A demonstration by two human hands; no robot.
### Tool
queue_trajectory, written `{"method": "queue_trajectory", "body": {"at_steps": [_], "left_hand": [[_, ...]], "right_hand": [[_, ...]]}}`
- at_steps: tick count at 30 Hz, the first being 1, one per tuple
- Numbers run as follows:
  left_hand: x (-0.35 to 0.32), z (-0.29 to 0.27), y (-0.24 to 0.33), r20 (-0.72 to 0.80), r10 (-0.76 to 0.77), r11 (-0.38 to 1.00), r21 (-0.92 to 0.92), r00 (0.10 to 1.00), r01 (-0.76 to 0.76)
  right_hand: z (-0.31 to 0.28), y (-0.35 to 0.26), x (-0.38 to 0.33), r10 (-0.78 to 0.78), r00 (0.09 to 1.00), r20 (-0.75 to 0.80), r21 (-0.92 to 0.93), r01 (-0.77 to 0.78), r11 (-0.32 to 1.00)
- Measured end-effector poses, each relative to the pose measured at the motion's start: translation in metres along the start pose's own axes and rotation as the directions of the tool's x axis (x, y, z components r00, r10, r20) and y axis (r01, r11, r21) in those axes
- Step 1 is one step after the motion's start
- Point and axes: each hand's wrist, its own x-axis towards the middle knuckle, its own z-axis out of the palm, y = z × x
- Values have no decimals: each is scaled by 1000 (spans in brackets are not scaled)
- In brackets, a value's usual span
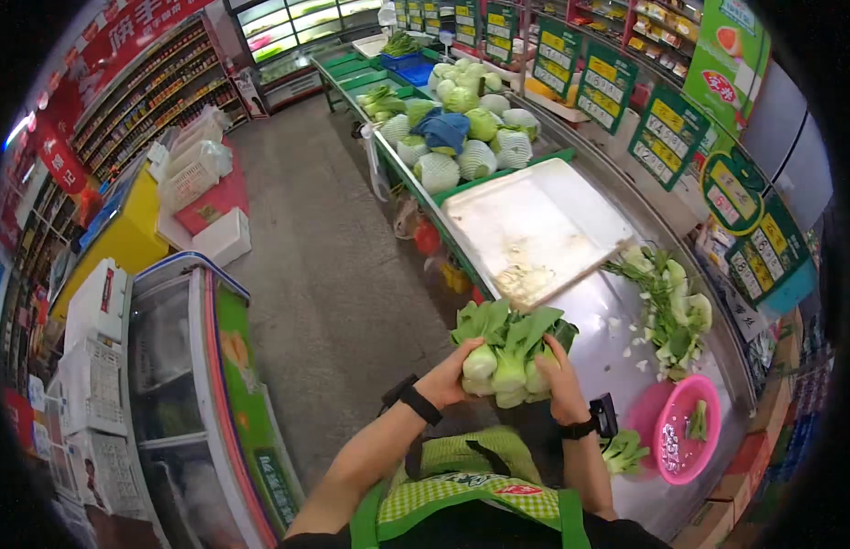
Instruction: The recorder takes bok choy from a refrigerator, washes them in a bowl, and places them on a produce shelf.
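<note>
While your left hand (450, 377) clasps one side of the bok choy (509, 359) and your right hand (562, 377) clasps the other, you hold the bunch up in front of your apron (471, 499), leaves pointing away from you. The step in hand looks like gathering or straightening the heads into one bundle. Your next move seems to call for even pressure from both hands, so that no head slides out of the middle, and for moving both together if you shift the bunch.

Now the count, left to right. Farther up the bench are well over ten cabbages (436, 172), too overlapped to number exactly, with one blue cloth (440, 130) on them. You have one held bunch, showing at least three pale bases; the rest are hidden. Beyond it lies one white tray (544, 215) with scraps near its closest corner. To the right, one small clump of greens (624, 450) lies beside the basin, and one loose heap of trimmings (672, 316) lies farther up. Last comes one pink basin (641, 437), holding one green piece (697, 421).
</note>
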Motion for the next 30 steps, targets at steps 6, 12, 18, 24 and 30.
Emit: {"method": "queue_trajectory", "body": {"at_steps": [6, 12, 18, 24, 30], "left_hand": [[0, -83, 93, -26, 46, 988, -148, 999, -49], [9, -158, 220, -126, 146, 982, -103, 981, -159], [-22, -222, 336, -247, 276, 943, -119, 929, -311], [-29, -285, 435, -325, 409, 875, -127, 852, -468], [-3, -360, 569, -301, 424, 864, -148, 854, -482]], "right_hand": [[90, -4, 107, 28, 994, 109, -141, -13, 990], [190, -6, 244, 76, 971, 228, -118, -50, 992], [308, -20, 363, 121, 851, 511, -54, -109, 993], [412, -31, 469, 100, 796, 597, -201, 28, 979], [497, -42, 582, 53, 796, 603, -135, 37, 990]]}}
